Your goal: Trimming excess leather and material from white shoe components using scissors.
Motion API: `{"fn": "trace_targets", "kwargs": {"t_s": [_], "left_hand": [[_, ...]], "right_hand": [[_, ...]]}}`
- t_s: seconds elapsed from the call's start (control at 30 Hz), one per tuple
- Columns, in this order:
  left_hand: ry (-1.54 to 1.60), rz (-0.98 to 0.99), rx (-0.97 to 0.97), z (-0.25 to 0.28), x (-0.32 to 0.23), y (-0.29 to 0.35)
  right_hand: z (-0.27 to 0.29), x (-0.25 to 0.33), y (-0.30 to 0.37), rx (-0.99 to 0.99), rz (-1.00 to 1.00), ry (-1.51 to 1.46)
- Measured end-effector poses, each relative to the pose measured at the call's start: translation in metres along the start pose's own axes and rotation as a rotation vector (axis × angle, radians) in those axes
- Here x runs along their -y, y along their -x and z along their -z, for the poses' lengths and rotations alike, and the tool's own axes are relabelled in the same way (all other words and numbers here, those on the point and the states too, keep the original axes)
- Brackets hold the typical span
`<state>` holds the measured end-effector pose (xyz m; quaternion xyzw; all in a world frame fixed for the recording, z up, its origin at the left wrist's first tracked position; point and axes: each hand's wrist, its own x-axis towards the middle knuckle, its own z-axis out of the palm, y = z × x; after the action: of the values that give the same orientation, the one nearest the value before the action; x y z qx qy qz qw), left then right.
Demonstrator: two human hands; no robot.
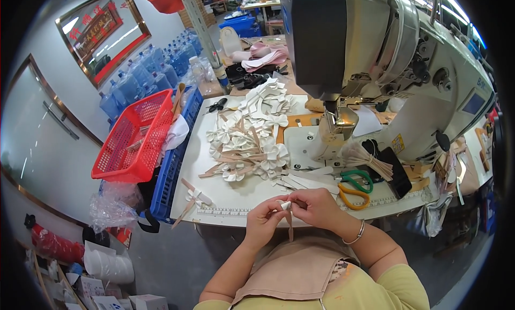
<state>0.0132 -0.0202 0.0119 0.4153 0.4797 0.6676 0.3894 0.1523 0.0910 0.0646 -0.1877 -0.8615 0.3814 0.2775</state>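
Observation:
Close to the table's front edge, my left hand (262,220) and my right hand (320,208) pinch one small white folded piece (286,205) between their fingertips. From it hangs a tan strap (291,228); the fingers partly hide where the two meet. Beyond my hands lies a heap of white bow-like pieces with tan straps (247,141). One similar piece (197,197) lies apart at the left front. Flat white strips (311,181) lie just past my fingers. Scissors with green and orange handles (354,197) rest to the right of my right hand.
A sewing machine (370,47) towers over the right of the white table (214,200). Near it lie a dark phone (395,173) and a bundle of pale strips (367,159). At the left stand a red basket (131,143) and a blue crate (174,165).

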Motion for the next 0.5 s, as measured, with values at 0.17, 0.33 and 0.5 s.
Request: {"fn": "trace_targets", "kwargs": {"t_s": [0.17, 0.33, 0.5], "left_hand": [[-0.049, 0.03, -0.059, 0.003, 0.002, 0.001], [-0.149, 0.028, -0.038, 0.002, -0.006, 0.0], [-0.01, 0.095, -0.063, 0.001, -0.001, -0.001]], "right_hand": [[0.006, -0.013, 0.001, 0.036, 0.068, -0.039], [0.02, -0.006, -0.001, 0.286, -0.125, -0.097], [0.024, -0.002, -0.003, 0.373, -0.41, -0.392]]}}
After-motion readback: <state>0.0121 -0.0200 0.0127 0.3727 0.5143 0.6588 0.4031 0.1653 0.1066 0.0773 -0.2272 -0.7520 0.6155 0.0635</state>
